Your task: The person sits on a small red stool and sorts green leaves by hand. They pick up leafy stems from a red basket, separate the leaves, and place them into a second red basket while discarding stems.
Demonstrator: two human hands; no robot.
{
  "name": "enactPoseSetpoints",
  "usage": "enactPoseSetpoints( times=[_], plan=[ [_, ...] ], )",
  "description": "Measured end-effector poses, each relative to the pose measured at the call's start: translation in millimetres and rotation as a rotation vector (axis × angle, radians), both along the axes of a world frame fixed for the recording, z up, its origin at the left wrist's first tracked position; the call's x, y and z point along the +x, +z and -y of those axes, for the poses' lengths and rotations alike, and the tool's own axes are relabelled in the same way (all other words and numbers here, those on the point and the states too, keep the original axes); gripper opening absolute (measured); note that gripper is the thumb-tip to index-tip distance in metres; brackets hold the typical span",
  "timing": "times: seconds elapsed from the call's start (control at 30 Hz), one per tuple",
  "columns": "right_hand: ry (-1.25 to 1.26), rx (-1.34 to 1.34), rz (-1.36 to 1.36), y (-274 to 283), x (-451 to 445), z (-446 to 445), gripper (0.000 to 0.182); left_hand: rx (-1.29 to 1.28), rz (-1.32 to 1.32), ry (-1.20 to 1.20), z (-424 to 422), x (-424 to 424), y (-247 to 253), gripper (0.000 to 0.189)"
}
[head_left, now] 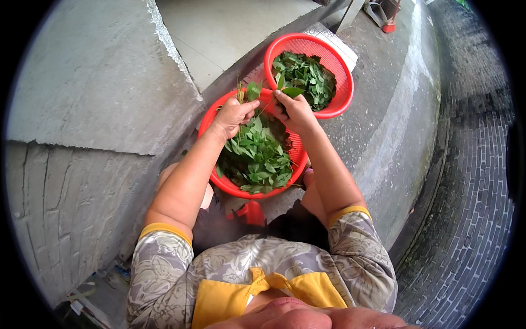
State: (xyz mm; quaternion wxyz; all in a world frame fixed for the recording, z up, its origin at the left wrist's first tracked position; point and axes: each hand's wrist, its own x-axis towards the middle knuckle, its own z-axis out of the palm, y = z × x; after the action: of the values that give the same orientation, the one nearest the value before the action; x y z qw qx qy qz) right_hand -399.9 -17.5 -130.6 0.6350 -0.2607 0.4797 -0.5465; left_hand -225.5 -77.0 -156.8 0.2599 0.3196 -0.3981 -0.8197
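My left hand (236,115) grips a small bunch of thin green stems (240,91), with one leaf (253,91) standing up beside its fingers. My right hand (294,110) pinches a couple of green leaves (292,91) between thumb and forefinger. A thin stalk seems to run between the two hands. Both hands are above the far part of a red plastic basket (296,181), which holds a heap of leafy green stems (261,154). Just beyond it, to the right, a second red plastic basket (344,96) contains loose dark green leaves (308,76).
A grey concrete wall or ledge (94,82) rises close on my left. Between my knees is a red plastic object (251,211), partly hidden. A red broom (389,27) and a dustpan (376,14) stand at the far right, and brick paving (464,197) curves along the right.
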Motion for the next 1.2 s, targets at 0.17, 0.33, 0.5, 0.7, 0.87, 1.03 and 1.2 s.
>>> enactPoseSetpoints(
  times=[0.17, 0.33, 0.5, 0.7, 0.87, 1.03, 1.2],
  plan=[
    [0.161, -0.031, 0.025, 1, -21, -2, 0.013, 0.124, -0.113, 0.12, 2, -1, 6, 0.013],
    [0.141, 0.004, -0.017, 3, -1, 0, 0.009, 0.082, -0.001, 0.123, -3, -6, 5, 0.011],
    [0.087, 0.017, -0.109, -5, 6, 5, 0.005, -0.019, 0.085, 0.124, -6, -12, -3, 0.012],
    [-0.001, -0.089, -0.041, -12, 15, 7, 0.005, -0.281, 0.191, 0.176, -9, -18, -11, 0.013],
    [-0.04, -0.138, -0.278, -19, 17, 6, 0.009, -0.535, 0.404, 0.13, -9, -20, -13, 0.017],
    [-0.121, -0.088, -0.277, -12, 22, 6, 0.009, -0.478, 0.378, 0.014, -9, -21, -31, 0.02],
    [-0.017, -0.055, -0.33, -8, 22, 8, 0.01, -0.591, 0.268, 0.143, -15, -21, -29, 0.018]
  ],
)
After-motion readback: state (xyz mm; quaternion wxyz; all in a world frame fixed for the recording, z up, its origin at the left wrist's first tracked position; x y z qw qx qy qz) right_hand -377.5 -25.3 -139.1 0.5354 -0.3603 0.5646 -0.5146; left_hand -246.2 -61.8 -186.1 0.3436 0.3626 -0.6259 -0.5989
